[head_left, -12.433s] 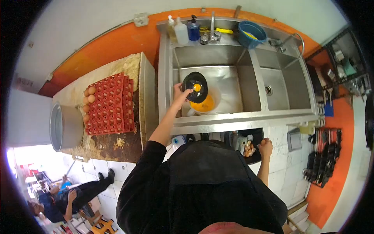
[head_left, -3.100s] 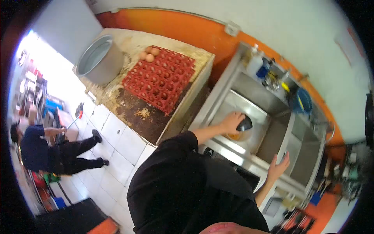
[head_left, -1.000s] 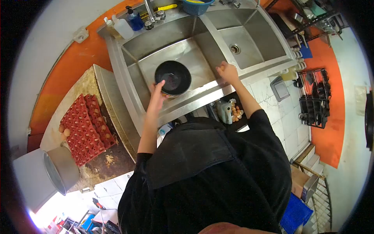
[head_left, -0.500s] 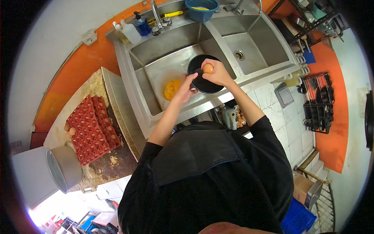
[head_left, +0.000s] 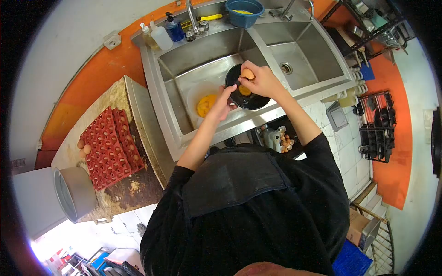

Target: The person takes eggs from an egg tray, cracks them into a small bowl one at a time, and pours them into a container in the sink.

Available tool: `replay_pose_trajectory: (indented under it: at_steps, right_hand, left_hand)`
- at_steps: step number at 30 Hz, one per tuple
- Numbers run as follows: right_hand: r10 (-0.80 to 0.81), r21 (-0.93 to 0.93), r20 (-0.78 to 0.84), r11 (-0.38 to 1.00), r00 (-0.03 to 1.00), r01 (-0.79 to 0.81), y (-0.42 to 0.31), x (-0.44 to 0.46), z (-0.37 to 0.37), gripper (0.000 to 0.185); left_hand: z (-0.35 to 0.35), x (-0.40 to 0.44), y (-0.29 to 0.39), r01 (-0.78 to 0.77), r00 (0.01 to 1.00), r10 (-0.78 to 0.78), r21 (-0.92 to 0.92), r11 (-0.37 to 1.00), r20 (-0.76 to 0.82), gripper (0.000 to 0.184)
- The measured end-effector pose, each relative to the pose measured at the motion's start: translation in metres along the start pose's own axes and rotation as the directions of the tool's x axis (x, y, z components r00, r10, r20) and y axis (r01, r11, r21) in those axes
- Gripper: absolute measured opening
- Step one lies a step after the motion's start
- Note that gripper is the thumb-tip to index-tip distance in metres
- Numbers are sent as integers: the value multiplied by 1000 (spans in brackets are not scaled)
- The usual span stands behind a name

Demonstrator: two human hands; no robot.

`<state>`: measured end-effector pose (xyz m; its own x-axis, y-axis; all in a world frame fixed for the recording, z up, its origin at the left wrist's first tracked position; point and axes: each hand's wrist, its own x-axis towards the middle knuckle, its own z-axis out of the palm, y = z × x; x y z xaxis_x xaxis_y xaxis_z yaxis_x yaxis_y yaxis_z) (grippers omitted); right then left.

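Observation:
My left hand [head_left: 223,106] grips the near left rim of a black bowl [head_left: 251,100] over the front of the large sink basin. My right hand [head_left: 263,83] is closed around a brown egg [head_left: 247,73] above that bowl. An orange yolk [head_left: 245,90] shows in the bowl just beneath the egg. To the left of the bowl, a translucent container [head_left: 195,94] stands in the basin with several yolks [head_left: 206,105] in it.
Red egg trays [head_left: 105,152], loose brown eggs [head_left: 87,149] and a large metal pot [head_left: 76,193] are on the worn table at left. Soap bottles [head_left: 174,28] and a blue basin [head_left: 244,14] line the sink's back. Eggshells [head_left: 286,143] lie in a bin below.
The black bowl has moved right, away from above the container. My right hand has come over it with an egg, and a yolk now shows in the bowl that looked empty half a second ago.

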<state>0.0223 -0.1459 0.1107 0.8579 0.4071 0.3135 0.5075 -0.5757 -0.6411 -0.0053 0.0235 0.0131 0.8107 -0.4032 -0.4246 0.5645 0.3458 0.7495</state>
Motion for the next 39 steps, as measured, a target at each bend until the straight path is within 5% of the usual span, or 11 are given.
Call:
replay_pose_trajectory:
  at_steps: [9,14,19,22,26,27,28,31,33,36,39]
  right_hand:
    - [-57,-184,-37,982,998,49,-6,-7,-2,25]
    - [143,175,-167,978,976,-113,15,-33,10,23]
    - [637,828,-119,487,762,-278,44,-120,-4,17]
    - [502,40,-390,847,772,-531,90,-211,14,23]
    - [837,-575,-24,435,546,-693,119,-291,23,68]
    - [888,-757,-59,258,456,-600,111,-285,23,78]
    - [858,-667,-113,308,501,-678,94,-261,12,77]
    - [350,-494,-300,738,887,-459,117,-198,7,68]
    - [326,-412,-296,804,898,-428,64,-111,0,56]
    - [187,-5,-201,981,961,-192,-4,5,25,27]
    - [-112,312,15,945,994,102,-93,102,98,22]
  left_hand:
    - [-4,3,-8,-22,999,23,-42,999,22,51]
    - [-13,-4,-7,47,999,-49,-129,991,-14,37]
    - [-53,-11,-10,8,996,-19,-134,991,-81,41]
    - [-67,-32,5,-76,945,106,108,991,-308,64]
    - [-116,-10,-6,-261,814,507,601,755,-283,71]
    - [-113,-17,0,-188,682,702,878,440,-205,69]
    - [-98,-36,20,-181,756,619,841,509,-212,63]
    - [-124,-19,4,-388,624,738,922,8,256,60]
    - [-124,-20,-3,-214,705,670,970,-114,234,73]
    - [-125,-27,-15,-88,676,736,996,30,38,78]
    - [-133,-34,-32,-155,475,780,834,529,-407,80]
